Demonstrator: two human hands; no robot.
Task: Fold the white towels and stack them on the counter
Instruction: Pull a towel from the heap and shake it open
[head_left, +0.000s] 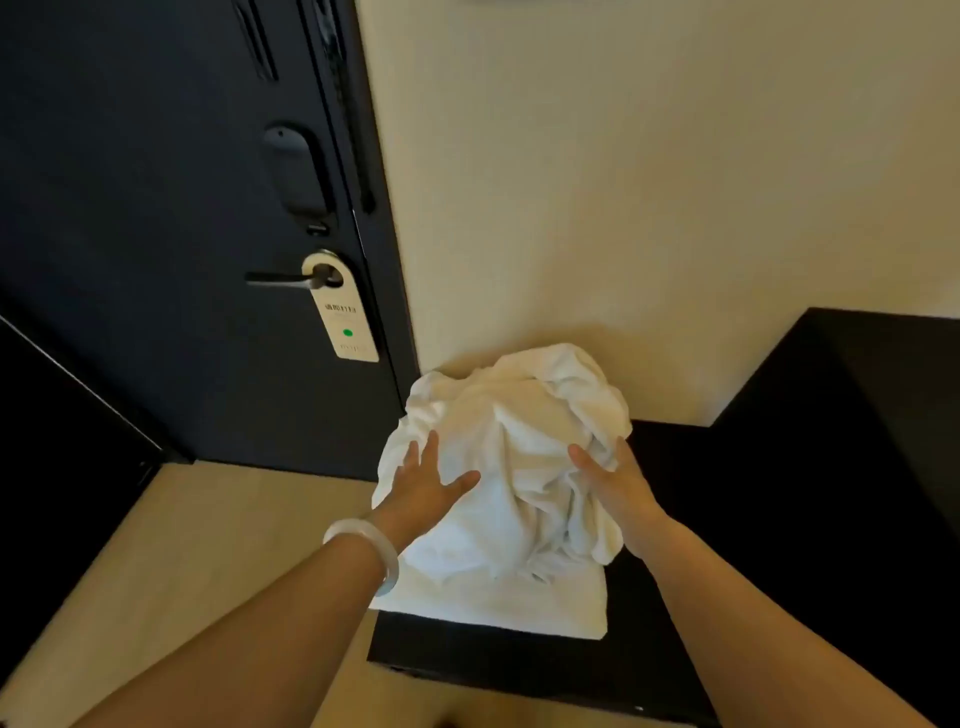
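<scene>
Head view. A crumpled towel (519, 431), white and of soft, matte pile, sits in a loose mound at the left end of a dark counter (779, 519), its far side close against the cream wall (623, 182). The cloth is bunched into deep irregular folds and shadowed creases. A rounded lobe rises at the top, and loose edges hang down on the right and over the counter's left edge.

Beneath the mound's near side lies a folded towel (493, 608), also white. It is flat and rectangular with straight edges, and its near edge lies just short of the counter's front edge.

The left hand (426, 488) lies released on the left flank of the crumpled towel, palm down, with the fingers straight and spread and the thumb held out to the right. A pale bracelet (363, 540) circles that wrist. The right hand (618, 483) is on the right flank and grasps a fold of the cloth between thumb and fingers; the fingertips are partly hidden by fabric.

To the left stands a dark door (156, 208) with a lever handle (280, 280). A door hanger (343, 317) bearing a green dot hangs from the handle. The beige floor (208, 545) lies below.
</scene>
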